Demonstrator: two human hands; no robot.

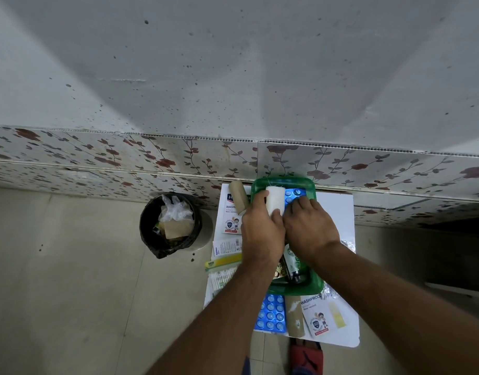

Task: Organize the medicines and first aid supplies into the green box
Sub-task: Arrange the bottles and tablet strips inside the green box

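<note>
The green box point(284, 182) stands on a small white table point(338, 212) against the wall. My left hand point(261, 228) grips a white bandage roll point(275, 199) over the box's far half. Beside it, my right hand point(311, 226) rests on a blue blister pack point(296, 194) lying inside the box; whether it grips the pack is hidden. A dark bottle with a green label point(293, 263) lies in the box's near end. Outside the box lie another blue blister pack point(270, 313), two brown rolls point(239, 197) point(294, 316) and two plaster packets point(318, 315) point(230, 216).
A black bin point(169, 226) full of rubbish stands on the floor left of the table. Yellow and white sachets point(224, 259) lie along the table's left edge. Floral wall tiles point(151, 163) run just behind the table. A red slipper point(304, 357) shows below its near edge.
</note>
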